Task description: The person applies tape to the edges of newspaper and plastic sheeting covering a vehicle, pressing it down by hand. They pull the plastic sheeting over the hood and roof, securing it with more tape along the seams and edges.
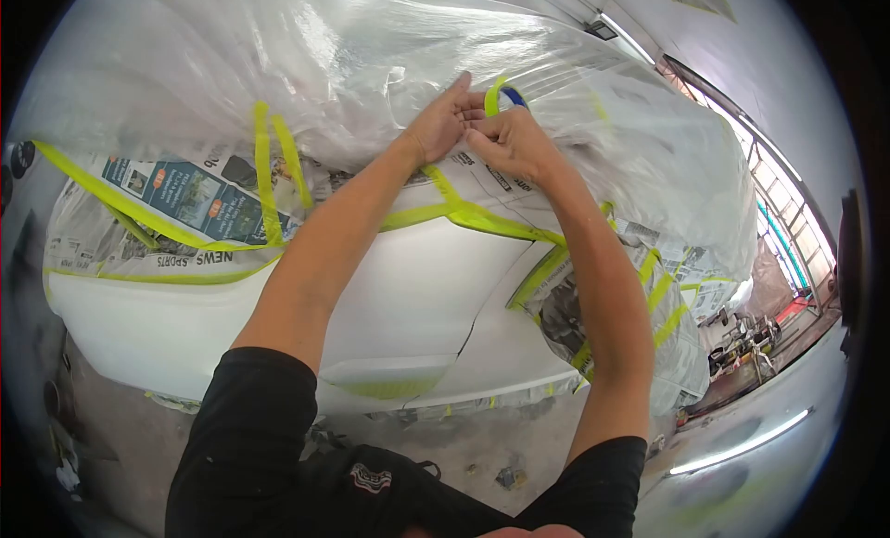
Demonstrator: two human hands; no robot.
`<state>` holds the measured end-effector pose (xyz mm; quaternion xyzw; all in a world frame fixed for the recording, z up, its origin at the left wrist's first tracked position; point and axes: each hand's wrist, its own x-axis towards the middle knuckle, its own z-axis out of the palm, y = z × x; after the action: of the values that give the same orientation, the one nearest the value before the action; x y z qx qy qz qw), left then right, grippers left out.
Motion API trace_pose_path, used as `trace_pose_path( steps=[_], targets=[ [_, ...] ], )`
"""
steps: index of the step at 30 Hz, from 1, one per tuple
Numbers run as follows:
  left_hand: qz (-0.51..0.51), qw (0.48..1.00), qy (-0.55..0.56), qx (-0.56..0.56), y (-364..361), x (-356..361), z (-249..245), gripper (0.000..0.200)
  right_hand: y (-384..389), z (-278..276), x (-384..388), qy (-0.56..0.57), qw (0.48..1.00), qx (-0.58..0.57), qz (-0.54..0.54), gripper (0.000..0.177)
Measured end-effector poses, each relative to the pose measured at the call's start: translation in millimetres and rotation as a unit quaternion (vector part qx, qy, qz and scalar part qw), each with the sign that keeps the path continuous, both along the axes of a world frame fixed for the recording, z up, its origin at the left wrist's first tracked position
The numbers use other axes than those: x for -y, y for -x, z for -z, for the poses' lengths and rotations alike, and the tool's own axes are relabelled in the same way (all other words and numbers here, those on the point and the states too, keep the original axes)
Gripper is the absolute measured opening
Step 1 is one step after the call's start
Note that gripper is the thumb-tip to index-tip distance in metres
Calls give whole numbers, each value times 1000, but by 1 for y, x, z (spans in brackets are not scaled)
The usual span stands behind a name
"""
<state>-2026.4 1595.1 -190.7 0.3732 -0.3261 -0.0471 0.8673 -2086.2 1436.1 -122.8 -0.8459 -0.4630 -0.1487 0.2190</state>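
Observation:
My right hand has its fingers curled round a roll of yellow-green tape with a blue core. Beside it, my left hand has its thumb raised and its fingers reaching towards the tape; whether they pinch a piece of it is hard to tell. Both hands are close together over clear plastic sheeting and newspaper. Below them, a yellow-green tape strip runs along the paper's edge on a white car body panel.
More newspaper is taped down at the left. A paper-wrapped part juts out at the right of the panel. Behind it stand metal parts near a barred window. A lit tube lamp is at the lower right.

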Motion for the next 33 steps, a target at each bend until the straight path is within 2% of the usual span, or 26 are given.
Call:
trace_pose_path(
  steps=[5, 11, 13, 14, 16, 19, 22, 23, 25, 26, 28, 32, 33],
  targets=[
    [-16, 999, 33, 32, -1, 1, 5, 37, -6, -2, -3, 55, 998, -34, 4, 31],
    [-1, 999, 20, 31, -11, -1, 7, 26, 0, -3, -4, 91, 993, -71, 7, 33],
    [-34, 998, 42, 10, -4, 1, 7, 23, 6, -7, -4, 100, 991, -91, 16, 33],
    [-49, 997, 53, 0, -1, 4, 6, 22, 5, -7, -2, 95, 992, -76, 18, 27],
    [-120, 992, 16, -28, -16, 6, 11, 23, 3, -5, -2, 87, 995, -52, 21, 27],
    [-252, 965, -47, -45, -34, 10, 17, 20, 36, -22, 4, 65, 996, 50, 24, 24],
    [-401, 897, -156, -97, 1, 23, -3, 15, 69, -33, 16, 119, 976, 125, 133, 37],
    [-446, 863, -202, -120, 13, 29, -9, 14, 68, -26, 26, 134, 972, 147, 128, 35],
    [-630, 728, -270, -14, -11, 39, 7, 13, 67, -11, 46, 163, 960, 192, 120, 33],
    [-705, 642, -297, 44, -26, 43, 14, 13, 72, -7, 51, 181, 951, 190, 161, 31],
    [-715, 613, -331, 61, -27, 47, 12, 17, 89, -4, 55, 217, 929, 179, 243, 27],
    [-724, 589, -336, 127, -4, 52, 8, 31, 94, 5, 53, 283, 888, 240, 271, 17],
    [-692, 585, -398, 144, -13, 49, 11, 43, 93, 4, 50, 292, 885, 242, 270, 16]
  ],
)
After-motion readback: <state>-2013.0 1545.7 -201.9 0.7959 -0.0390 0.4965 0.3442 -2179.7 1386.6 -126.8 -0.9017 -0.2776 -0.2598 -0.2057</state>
